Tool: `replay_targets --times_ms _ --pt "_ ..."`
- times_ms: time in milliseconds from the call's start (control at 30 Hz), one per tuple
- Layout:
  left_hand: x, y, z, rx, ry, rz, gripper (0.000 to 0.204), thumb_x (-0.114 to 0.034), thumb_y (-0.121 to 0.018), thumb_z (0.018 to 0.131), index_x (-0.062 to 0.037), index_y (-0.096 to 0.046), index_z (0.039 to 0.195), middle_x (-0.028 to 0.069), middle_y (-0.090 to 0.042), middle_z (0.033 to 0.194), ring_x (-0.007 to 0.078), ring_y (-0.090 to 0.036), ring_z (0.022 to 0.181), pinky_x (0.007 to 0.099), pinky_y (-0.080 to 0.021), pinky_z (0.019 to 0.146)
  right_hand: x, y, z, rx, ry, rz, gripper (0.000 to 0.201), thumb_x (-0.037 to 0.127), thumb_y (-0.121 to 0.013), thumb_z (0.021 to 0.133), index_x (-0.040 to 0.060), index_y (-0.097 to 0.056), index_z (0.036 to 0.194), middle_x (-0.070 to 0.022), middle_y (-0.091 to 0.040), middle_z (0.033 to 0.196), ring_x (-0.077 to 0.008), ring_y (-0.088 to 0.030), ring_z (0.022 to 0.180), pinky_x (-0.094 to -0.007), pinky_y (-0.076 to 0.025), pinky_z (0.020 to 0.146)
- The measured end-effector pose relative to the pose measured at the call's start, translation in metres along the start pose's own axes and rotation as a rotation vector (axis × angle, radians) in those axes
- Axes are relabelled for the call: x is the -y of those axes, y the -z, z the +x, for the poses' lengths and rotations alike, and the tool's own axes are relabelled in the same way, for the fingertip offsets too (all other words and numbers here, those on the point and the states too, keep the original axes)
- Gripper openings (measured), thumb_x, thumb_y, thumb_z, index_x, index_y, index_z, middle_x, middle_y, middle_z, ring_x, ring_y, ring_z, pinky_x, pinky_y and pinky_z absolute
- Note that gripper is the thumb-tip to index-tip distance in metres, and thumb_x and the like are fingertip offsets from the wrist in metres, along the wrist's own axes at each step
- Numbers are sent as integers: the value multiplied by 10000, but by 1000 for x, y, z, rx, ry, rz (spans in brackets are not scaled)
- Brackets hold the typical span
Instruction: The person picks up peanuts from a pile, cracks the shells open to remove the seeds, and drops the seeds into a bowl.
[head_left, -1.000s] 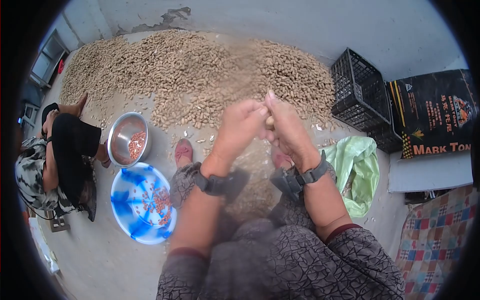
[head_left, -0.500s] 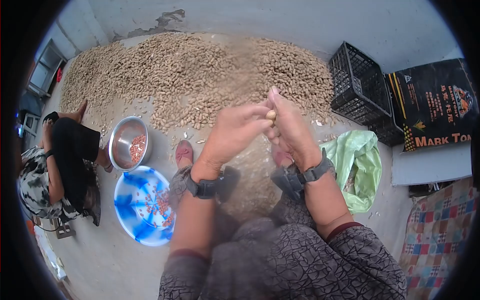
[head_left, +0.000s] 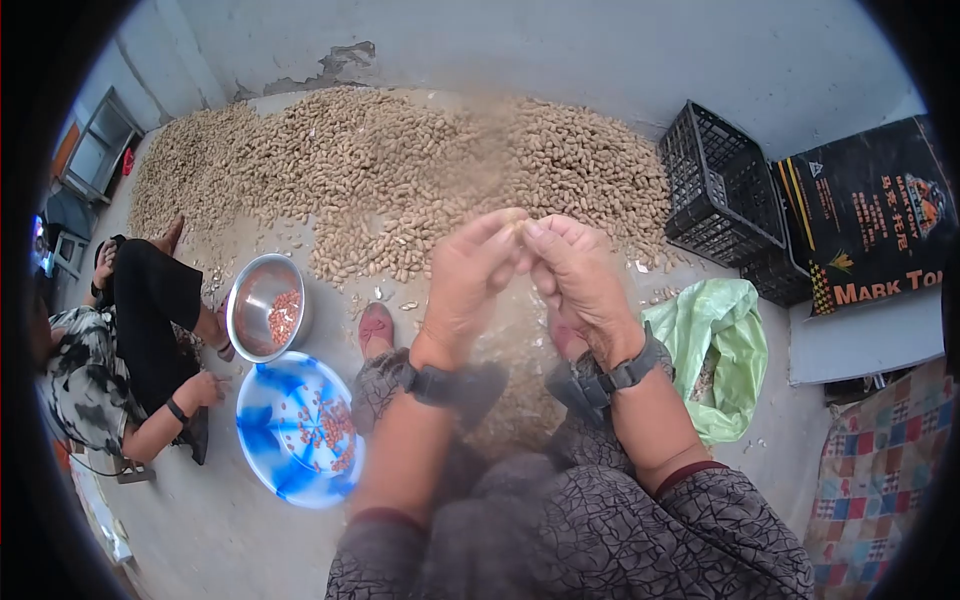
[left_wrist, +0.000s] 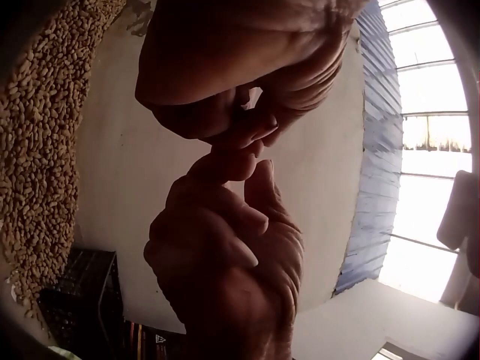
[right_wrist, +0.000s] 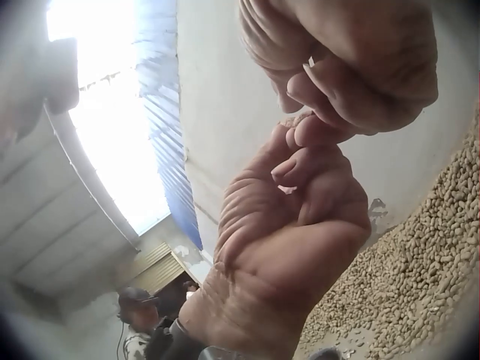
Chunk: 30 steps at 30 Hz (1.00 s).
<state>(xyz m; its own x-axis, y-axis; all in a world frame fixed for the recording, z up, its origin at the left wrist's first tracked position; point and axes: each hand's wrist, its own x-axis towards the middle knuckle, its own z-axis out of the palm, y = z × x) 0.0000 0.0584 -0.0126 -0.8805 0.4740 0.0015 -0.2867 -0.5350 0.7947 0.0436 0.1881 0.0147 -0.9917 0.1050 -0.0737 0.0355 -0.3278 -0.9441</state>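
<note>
In the head view my left hand (head_left: 460, 285) and right hand (head_left: 588, 285) meet fingertip to fingertip in front of the lap. Between them they pinch a peanut (right_wrist: 298, 118), mostly hidden by the fingers; a bit of its rough tan shell shows in the right wrist view. Thumbs press against the index fingers, and the remaining fingers curl inward. From below, the left wrist view has the left hand (left_wrist: 240, 67) above and the right hand (left_wrist: 225, 247) beneath, their tips touching. Beyond the hands spreads a large pile of unshelled peanuts (head_left: 380, 180).
Left of my feet stand a steel bowl (head_left: 250, 335) and a blue-and-white basin (head_left: 262, 465), both with shelled red kernels. A seated person (head_left: 90, 350) is farther left. To the right are a green sack (head_left: 735, 350), black crates (head_left: 720, 190) and a black printed bag (head_left: 860, 220).
The left fingers have closed in on the peanut, which showed more plainly between the hands before. Both hands have dropped slightly in view. The seated person has lowered one arm toward the basin.
</note>
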Motion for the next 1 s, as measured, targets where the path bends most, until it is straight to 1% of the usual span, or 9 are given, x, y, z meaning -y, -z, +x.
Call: replay_targets --times_ms 100,200,267,367,500,600,667,767,1000 --pt "3 -2 1 62 -36 6 294 -133 -543 891 36 -547 1132 7 -551 744 23 -407 556 138 -314 482 -1 3 2 -29 -26 54 174 183 -574 863 25 -570 791 -25 -571 643 -35 -417 441 -177 -289 348" --pt "1 -2 0 72 -19 -139 251 -157 -536 897 29 -566 1063 28 -568 753 30 -415 565 141 -315 491 -3 4 1 -65 24 16 132 123 -607 833 -1 -582 795 -30 -586 662 -51 -483 493 -186 -369 408" --pt "-2 3 1 35 20 78 187 -150 -513 903 12 -573 974 56 -583 768 33 -408 561 138 -308 491 0 0 0 -78 253 -266 90 45 -641 788 -30 -596 809 -48 -610 693 -83 -556 571 -211 -444 506" --pt "-8 5 -2 93 81 155 146 -117 -502 896 2 -560 956 79 -593 781 33 -395 555 139 -307 485 3 3 -2 -64 207 -262 98 0 -661 753 -49 -608 819 -72 -633 748 -113 -602 665 -238 -483 601" --pt "-10 7 -5 184 163 0 137 -86 -503 884 7 -547 975 88 -596 801 25 -399 564 139 -303 472 -2 9 1 -91 283 -297 138 16 -665 762 -46 -606 870 -83 -637 784 -110 -607 703 -230 -480 601" --pt "-9 5 -9 208 166 -126 191 -75 -527 871 26 -532 1033 84 -589 815 18 -406 578 134 -303 472 9 3 -5 -59 196 -206 232 53 -676 774 -54 -593 962 -87 -634 802 -105 -597 714 -225 -477 614" --pt "-10 -1 -12 242 151 -102 241 -145 -570 871 14 -577 1052 21 -598 843 12 -407 610 152 -324 532 20 0 -10 14 50 -125 348 120 -673 785 -16 -558 1084 3 -608 794 -17 -523 627 -133 -360 507" --pt "-2 2 -10 297 155 -42 296 -169 -578 875 33 -567 1092 33 -594 921 36 -461 656 173 -382 577 14 5 -9 77 -53 -163 400 158 -683 778 -22 -554 1111 20 -594 793 -2 -482 587 -125 -333 480" --pt "-14 -15 -17 305 53 -13 289 -192 -574 882 52 -587 1037 64 -590 972 120 -569 786 241 -469 711 14 3 -8 219 -56 -98 374 245 -645 811 -25 -592 1064 5 -601 749 -17 -465 534 -161 -325 429"
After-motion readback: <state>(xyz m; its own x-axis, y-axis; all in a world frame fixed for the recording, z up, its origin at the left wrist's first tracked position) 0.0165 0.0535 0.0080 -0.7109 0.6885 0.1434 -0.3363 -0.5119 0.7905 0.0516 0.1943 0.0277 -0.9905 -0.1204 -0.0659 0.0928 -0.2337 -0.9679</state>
